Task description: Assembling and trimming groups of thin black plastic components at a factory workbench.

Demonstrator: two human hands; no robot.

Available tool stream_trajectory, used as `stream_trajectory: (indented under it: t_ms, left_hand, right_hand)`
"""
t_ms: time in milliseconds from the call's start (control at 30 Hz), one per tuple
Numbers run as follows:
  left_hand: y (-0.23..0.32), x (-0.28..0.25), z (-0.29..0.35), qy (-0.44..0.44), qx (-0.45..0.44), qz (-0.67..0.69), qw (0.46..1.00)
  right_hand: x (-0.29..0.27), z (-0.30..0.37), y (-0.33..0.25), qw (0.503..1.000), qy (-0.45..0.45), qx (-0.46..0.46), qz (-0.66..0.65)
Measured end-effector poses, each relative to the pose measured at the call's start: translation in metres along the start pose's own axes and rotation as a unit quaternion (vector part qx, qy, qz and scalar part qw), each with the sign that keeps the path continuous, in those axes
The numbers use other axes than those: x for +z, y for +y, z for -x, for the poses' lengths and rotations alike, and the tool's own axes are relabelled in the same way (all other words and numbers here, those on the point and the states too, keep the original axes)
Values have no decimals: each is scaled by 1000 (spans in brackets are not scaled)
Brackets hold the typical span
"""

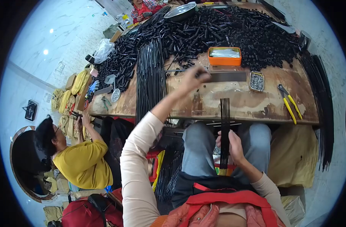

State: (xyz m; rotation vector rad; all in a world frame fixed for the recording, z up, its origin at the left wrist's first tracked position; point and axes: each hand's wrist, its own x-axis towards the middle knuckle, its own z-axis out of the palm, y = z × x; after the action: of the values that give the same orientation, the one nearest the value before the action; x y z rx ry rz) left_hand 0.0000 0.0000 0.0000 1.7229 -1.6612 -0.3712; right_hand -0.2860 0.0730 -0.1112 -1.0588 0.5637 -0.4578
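Over the table, my left hand (pixel 192 80) is slightly blurred, with its fingers curled together. Something dark shows at the fingertips, and I cannot make out what it is. The hand is near a flat dark bar (pixel 228 76) on the tabletop. In front of my lap, my right hand (pixel 235 146) grips a bundle of thin black rods (pixel 225 128), held upright with their far ends reaching the table's edge. Farther left, a thick bundle of long black rods (pixel 151 75) lies across the table and hangs toward its near edge.
A large heap of short black tubes (pixel 214 28) covers the back of the wooden table (pixel 195 100). An orange box (pixel 225 61) holds pale thin sticks. Beside it are a tin of small metal pieces (pixel 256 82) and yellow-handled pliers (pixel 289 104). A person in yellow (pixel 80 162) sits left.
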Motion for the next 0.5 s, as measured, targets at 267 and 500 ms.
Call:
stream_trajectory:
  t_ms: [267,500]
  left_hand:
    - [170,37,111,-233,-90,430,868]
    - [224,-30,173,137,213,213,944]
  right_hand:
    - [9,32,6,999,-30,-12,18]
    - [54,96,-8,997,35,-21,-69]
